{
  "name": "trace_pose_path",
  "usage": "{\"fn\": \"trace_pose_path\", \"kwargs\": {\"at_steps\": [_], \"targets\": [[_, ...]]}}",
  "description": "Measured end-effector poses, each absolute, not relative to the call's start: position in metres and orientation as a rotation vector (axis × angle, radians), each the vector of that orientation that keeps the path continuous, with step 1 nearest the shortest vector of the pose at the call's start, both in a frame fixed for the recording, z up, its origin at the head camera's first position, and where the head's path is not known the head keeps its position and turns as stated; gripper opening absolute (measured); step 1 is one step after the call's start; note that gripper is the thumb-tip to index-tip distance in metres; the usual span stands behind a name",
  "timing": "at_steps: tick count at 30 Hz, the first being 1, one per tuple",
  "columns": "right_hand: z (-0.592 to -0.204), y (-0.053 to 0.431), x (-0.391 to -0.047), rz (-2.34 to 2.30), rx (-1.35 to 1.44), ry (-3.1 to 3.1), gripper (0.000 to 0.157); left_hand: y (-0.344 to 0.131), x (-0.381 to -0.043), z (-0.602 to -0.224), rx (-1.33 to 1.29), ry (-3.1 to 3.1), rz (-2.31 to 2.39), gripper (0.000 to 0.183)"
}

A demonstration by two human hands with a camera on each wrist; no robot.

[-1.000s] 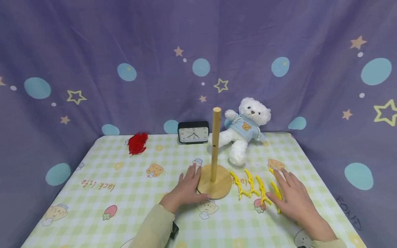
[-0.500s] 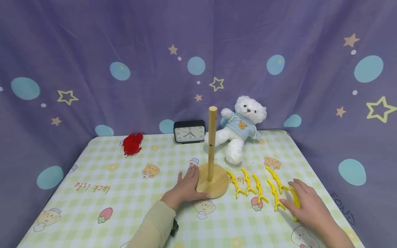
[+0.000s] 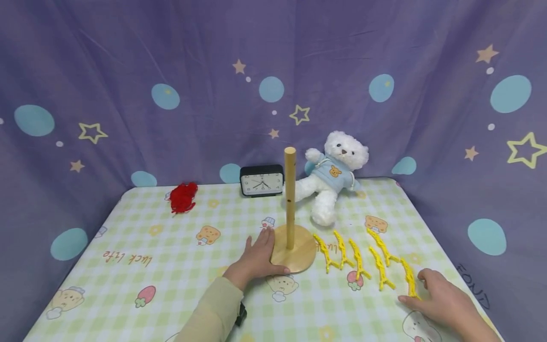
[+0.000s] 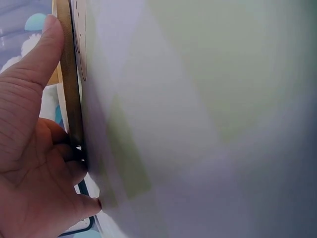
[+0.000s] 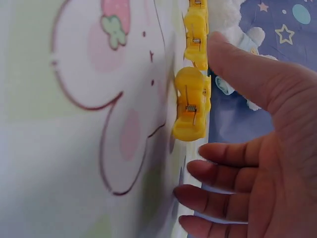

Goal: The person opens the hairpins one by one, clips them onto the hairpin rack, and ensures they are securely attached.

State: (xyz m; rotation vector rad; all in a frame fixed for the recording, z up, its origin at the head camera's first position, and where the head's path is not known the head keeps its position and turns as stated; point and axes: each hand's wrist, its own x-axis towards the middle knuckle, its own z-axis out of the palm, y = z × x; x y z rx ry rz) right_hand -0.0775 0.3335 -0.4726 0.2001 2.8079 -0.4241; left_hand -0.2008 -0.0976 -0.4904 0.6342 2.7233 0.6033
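A wooden stand, with an upright rod [image 3: 290, 199] on a round base [image 3: 304, 254], stands mid-table. My left hand [image 3: 254, 259] lies against the base's left side, fingers along its rim and thumb extended along its front edge; the left wrist view shows the thumb [image 4: 42, 54] on that rim. Several yellow plastic spring clothespins [image 3: 357, 259] lie in a staggered row to the right of the stand. My right hand [image 3: 444, 297] is beside the rightmost clothespin [image 3: 409, 278], fingers spread and holding nothing. Metal springs show on the nearest clothespins [image 5: 190, 104] in the right wrist view.
A black alarm clock [image 3: 261, 181] stands at the table's back edge, with a white teddy bear [image 3: 337, 171] in a blue top leaning to its right. A bundle of red yarn [image 3: 183, 197] lies at the back left. A purple curtain [image 3: 205, 47] hangs behind the checked tablecloth [image 3: 128, 285].
My right hand has moved away from over the right-hand clothespins toward the near right, uncovering them. My left hand stays at the base. The head view has shifted slightly.
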Motion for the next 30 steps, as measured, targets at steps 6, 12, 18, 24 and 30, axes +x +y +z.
{"fn": "trace_pose_path", "kwargs": {"at_steps": [6, 12, 18, 24, 30], "targets": [[-0.48, 0.333, -0.072, -0.407, 0.203, 2.763, 0.082, -0.099, -0.2, -0.488, 0.619, 2.704, 0.61, 0.122], [-0.483, 0.332, -0.07, -0.39, 0.174, 2.797, 0.073, -0.1, -0.202, -0.485, 0.626, 2.653, 0.579, 0.118], [-0.485, 0.332, -0.07, -0.378, 0.118, 2.839, 0.061, -0.099, -0.202, -0.482, 0.637, 2.64, 0.568, 0.117], [-0.488, 0.335, -0.069, -0.383, 0.1, 2.878, 0.057, -0.098, -0.203, -0.483, 0.623, 2.644, 0.543, 0.117], [-0.488, 0.337, -0.069, -0.446, 0.121, 2.901, 0.056, -0.099, -0.202, -0.483, 0.623, 2.65, 0.553, 0.117]]}}
